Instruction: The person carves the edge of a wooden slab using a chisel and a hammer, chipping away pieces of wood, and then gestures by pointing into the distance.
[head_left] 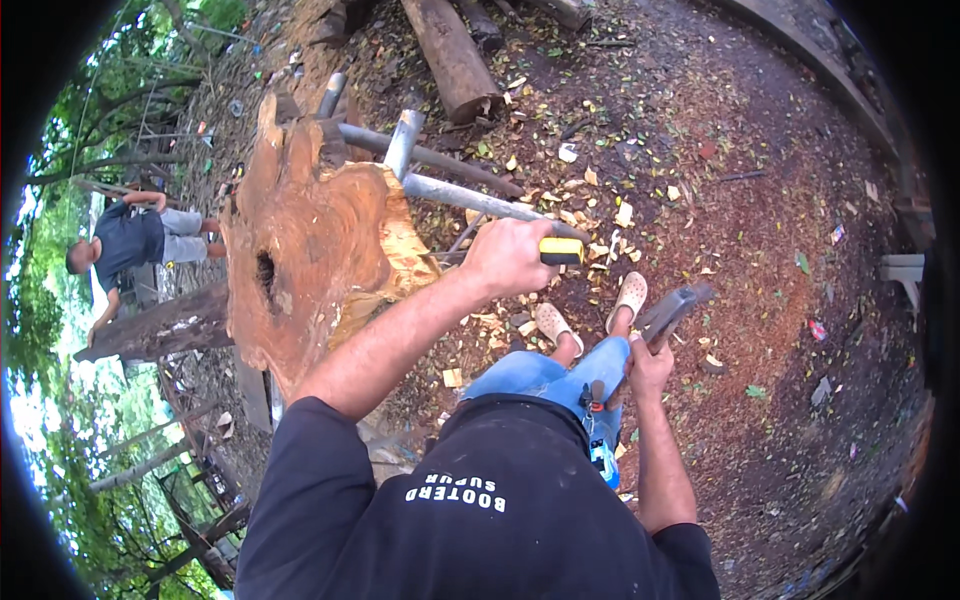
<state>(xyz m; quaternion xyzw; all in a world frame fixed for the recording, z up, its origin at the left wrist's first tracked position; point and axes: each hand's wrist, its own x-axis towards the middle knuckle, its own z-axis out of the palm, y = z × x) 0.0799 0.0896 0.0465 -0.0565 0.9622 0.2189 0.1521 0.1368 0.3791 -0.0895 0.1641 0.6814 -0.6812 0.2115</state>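
My left hand [505, 255] grips a tool with a yellow-and-black handle [562, 251] beside the pale, chipped edge of a large irregular wood slab [320, 230] that has a dark hole in it. Grey poles [470, 197] lie beside the slab and under my hand. My right hand [650, 365] is closed on the handle of a hand tool with a grey metal head [675, 305], held low beside my jeans and sandaled feet.
Another person [140, 240] stands at the left beside a dark log [170, 322]. More logs [445, 60] lie at the top. Wood chips and leaves [590, 200] cover the dirt around my feet. A long beam [810, 70] edges the ground at upper right.
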